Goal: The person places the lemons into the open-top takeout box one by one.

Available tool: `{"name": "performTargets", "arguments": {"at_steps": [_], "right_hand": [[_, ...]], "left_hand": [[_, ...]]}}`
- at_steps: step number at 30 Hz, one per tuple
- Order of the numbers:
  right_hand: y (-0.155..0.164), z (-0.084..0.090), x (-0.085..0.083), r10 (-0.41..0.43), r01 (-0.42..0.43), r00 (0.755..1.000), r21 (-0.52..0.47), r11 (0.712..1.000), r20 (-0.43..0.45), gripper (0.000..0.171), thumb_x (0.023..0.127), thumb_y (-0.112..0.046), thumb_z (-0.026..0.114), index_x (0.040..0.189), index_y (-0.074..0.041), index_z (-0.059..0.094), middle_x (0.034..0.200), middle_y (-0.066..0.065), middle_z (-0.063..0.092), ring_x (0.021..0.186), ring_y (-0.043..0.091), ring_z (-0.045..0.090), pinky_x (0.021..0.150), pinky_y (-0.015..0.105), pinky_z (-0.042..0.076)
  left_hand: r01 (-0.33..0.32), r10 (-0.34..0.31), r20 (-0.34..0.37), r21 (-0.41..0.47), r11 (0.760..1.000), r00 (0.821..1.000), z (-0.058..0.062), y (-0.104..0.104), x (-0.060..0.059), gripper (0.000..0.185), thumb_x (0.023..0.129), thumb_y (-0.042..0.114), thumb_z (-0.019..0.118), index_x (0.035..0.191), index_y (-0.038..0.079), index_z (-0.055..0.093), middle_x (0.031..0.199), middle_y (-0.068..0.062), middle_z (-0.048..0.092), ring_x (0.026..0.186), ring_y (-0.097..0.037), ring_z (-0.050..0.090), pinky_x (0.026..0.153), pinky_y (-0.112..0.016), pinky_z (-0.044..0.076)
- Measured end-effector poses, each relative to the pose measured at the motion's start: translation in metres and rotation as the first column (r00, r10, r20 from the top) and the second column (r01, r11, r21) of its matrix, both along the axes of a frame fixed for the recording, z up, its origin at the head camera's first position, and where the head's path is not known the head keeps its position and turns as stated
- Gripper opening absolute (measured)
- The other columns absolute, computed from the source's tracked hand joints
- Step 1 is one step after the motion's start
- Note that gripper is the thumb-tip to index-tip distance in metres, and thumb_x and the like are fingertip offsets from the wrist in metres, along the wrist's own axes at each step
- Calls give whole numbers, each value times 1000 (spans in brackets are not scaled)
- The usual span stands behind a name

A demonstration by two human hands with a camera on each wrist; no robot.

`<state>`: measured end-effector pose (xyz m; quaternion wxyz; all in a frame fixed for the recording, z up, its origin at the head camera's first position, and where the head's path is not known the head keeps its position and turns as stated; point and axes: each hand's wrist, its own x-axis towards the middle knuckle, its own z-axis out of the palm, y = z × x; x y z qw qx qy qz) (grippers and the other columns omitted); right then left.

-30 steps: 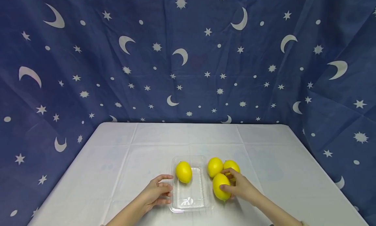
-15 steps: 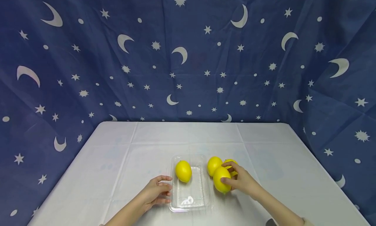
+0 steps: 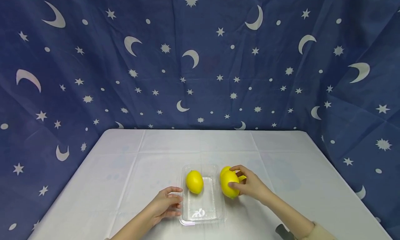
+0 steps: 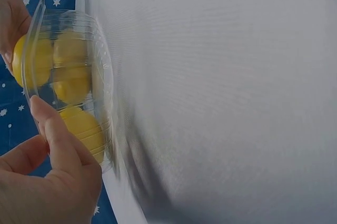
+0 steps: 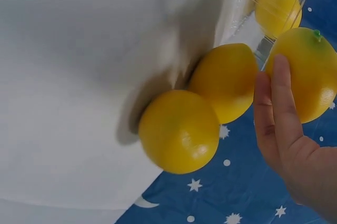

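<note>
Blue starry curtain (image 3: 200, 59) bounds me far, left and right; the white bench (image 3: 156, 139) spreads wide around the clear tray (image 3: 206, 205). I see the left hand (image 3: 165, 203), fingers apart, touching its left rim; the right hand (image 3: 251, 185) clamps a glossy, green-tipped yellow lemon (image 3: 230, 189) just right of it. Two lemons (image 5: 179, 132) (image 5: 224, 83) sit beyond, another (image 3: 194, 182) inside.

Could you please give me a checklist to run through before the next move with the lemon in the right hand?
1. Right hand grips the lemon: ok.
2. Gripped lemon off the white-covered table: ok, lifted.
3. Gripped lemon over the clear plastic container: not ok, mostly outside its right rim.
4. Free space in the container: ok, one other lemon lies toward the far end; the near end is bare.
5. Left hand steadying the container: cannot tell, though its fingers are at the rim.
</note>
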<state>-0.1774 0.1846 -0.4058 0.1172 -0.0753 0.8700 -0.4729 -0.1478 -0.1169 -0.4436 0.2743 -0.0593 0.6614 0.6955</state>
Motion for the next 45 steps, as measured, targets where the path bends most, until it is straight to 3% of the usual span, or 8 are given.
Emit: {"name": "performTargets", "arguments": {"at_steps": [8,21,26,31,38,45], "right_hand": [[-19,2,-9,-25,25,999,14,1000,-23,48,79,-17,74,121,-8,54,110,17,54,73,18,55,57,25,57],[-35,11,-19,42,-41,998,18,999,-56,50,79,-21,74,123,-9,53,115,19,56,79,20,59,64,28,59],[-45,8,-23,56,-52,996,54,997,-68,49,79,-20,74,122,-8,53,115,19,56,78,20,56,60,25,57],[-55,7,-24,90,-70,984,131,989,-154,48,77,-17,75,119,-7,55,110,17,60,81,21,55,64,25,54],[-67,4,-24,118,-42,961,293,955,-249,49,75,-20,78,118,-9,56,103,10,60,80,19,55,70,31,55],[-74,-2,-24,217,-72,933,440,895,-288,51,77,-27,77,117,-4,58,96,10,61,77,17,52,68,30,53]], "left_hand": [[6,-6,3,1,1000,1000,0,-1,0,48,90,7,58,131,-3,37,89,0,55,72,-8,56,67,-23,60],[-7,7,-2,-6,1000,1000,-1,1,-2,46,89,7,59,130,-2,39,86,1,55,71,-9,56,65,-23,60],[-9,9,-2,-8,1000,1000,-1,1,-3,46,89,7,58,130,-3,38,85,1,55,70,-9,55,63,-22,59],[-6,6,1,-6,1000,1000,-1,-1,-2,46,89,7,58,130,-3,38,86,1,55,71,-9,56,64,-23,60],[3,-3,-5,-5,1000,1000,-1,-2,-1,46,89,7,58,130,-3,38,87,0,54,71,-9,56,64,-23,60],[-8,8,-14,-2,1000,1000,-1,-2,-1,45,89,6,58,128,-5,39,86,0,55,70,-8,56,64,-22,60]]}}
